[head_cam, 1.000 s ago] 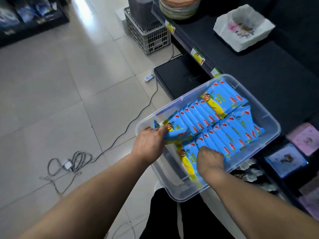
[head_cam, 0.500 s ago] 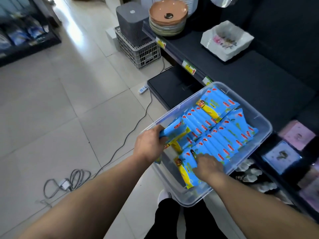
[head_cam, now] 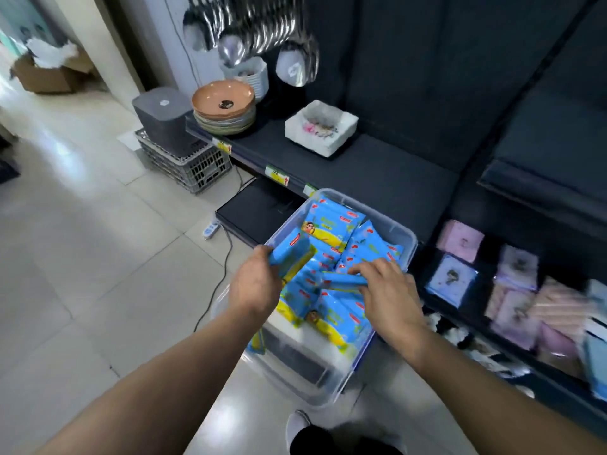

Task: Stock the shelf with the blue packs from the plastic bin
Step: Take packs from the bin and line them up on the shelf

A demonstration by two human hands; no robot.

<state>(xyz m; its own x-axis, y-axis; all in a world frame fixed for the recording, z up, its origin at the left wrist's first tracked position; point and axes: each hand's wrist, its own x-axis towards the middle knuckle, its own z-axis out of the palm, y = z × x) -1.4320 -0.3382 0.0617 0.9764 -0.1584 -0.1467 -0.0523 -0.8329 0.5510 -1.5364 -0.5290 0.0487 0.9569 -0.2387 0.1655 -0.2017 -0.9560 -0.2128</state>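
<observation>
A clear plastic bin [head_cam: 399, 228] sits on the floor against the dark shelf [head_cam: 377, 172], filled with several blue packs [head_cam: 335, 221] printed with yellow and red. My left hand [head_cam: 254, 284] grips a blue pack [head_cam: 290, 252] at the bin's left side, lifted above the others. My right hand [head_cam: 386, 290] pinches another blue pack [head_cam: 341, 279] over the middle of the bin. The image is slightly blurred by motion.
On the shelf stand a stack of plates [head_cam: 225, 108] and a white square dish [head_cam: 321, 128]. A lower shelf at the right holds pink and purple packs [head_cam: 460, 236]. A grey crate [head_cam: 187, 162] and a cable [head_cam: 226, 254] lie on the tiled floor at the left.
The view has tilted up toward the shelf. Both hands have risen from among the packs, each now lifting a blue pack above the bin.
</observation>
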